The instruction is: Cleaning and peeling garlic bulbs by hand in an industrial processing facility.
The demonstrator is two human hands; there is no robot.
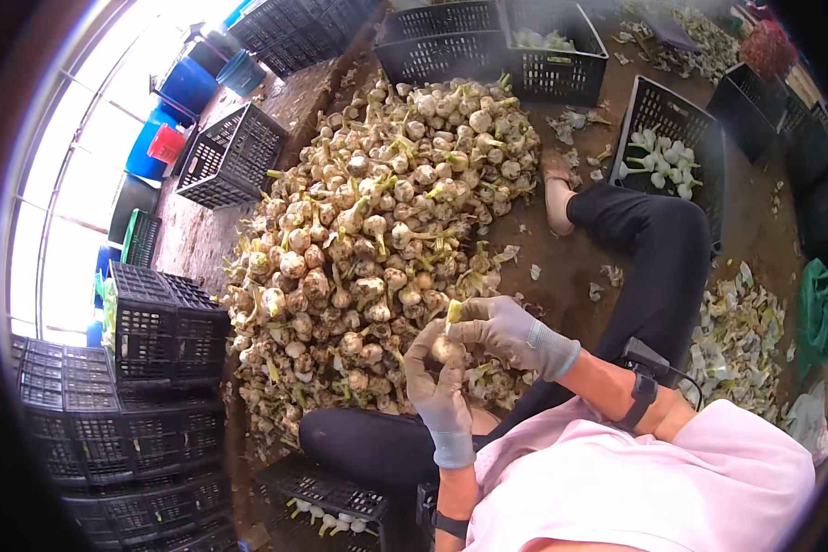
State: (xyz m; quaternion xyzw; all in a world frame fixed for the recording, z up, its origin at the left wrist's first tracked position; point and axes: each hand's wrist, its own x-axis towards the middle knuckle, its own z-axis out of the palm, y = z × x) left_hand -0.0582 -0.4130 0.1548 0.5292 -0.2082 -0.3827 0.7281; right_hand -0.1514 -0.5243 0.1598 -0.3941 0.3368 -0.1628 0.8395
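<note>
My left hand (439,383), in a soiled grey work glove, grips the round base of a garlic bulb (447,350) between thumb and fingers. The bulb is upright, its cut green stem pointing away from me. My right hand (500,331), gloved as well, has its fingers on the stem and upper side of the same bulb. Beyond both hands spreads a large heap of unpeeled garlic bulbs (386,228) with short stems and soil on their skins. Cleaned white garlic bulbs (664,162) lie in a black plastic crate (711,127) past my right knee.
Black crates (165,331) are stacked at the left; others (441,52) stand behind the heap. Another crate (317,486) with white bulbs is beside my bent left leg. Peeled skins (735,338) lie at the right near a green plastic bag (820,310). Blue barrels (186,84) stand upper left.
</note>
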